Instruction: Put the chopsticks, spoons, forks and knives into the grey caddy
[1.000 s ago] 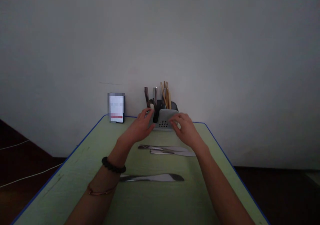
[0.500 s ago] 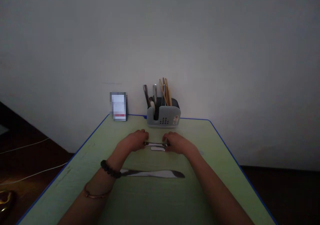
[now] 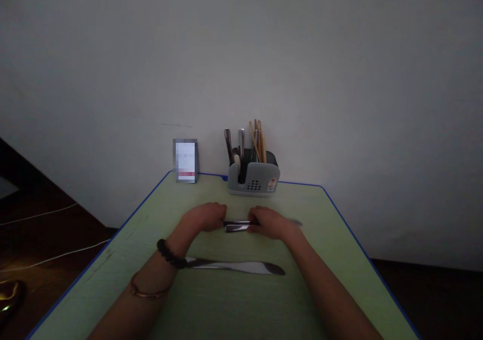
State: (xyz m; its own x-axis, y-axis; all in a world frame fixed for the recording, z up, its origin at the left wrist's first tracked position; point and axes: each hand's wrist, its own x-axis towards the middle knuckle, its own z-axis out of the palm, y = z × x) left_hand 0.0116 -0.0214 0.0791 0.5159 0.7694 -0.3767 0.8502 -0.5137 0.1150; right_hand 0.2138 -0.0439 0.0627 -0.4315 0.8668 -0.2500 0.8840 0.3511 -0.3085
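Note:
Two slim metal pieces of cutlery lie side by side across the table between my hands. My left hand (image 3: 207,216) is closed at the left end of the upper cutlery piece (image 3: 237,222). My right hand (image 3: 268,222) is closed over the right part of the same piece, its fingers also at the lower cutlery piece (image 3: 236,228). A blurred metal tip (image 3: 297,223) shows beyond my right wrist; which piece it belongs to I cannot tell, and the far ends are hidden. Nearer to me a table knife (image 3: 241,267) lies flat, its handle end partly behind my left wrist.
Against the wall stands a grey cutlery holder (image 3: 241,186) with metal handles and several wooden chopsticks (image 3: 259,141). To its left a phone (image 3: 186,161) with a lit, blurred screen leans upright. The green table (image 3: 241,310) has a blue edge. White cables lie on the floor at left.
The view has shifted slightly, so things appear farther right. Between my hands, the upper cutlery piece now looks turned, showing a thinner, darker edge. The table knife stays in place.

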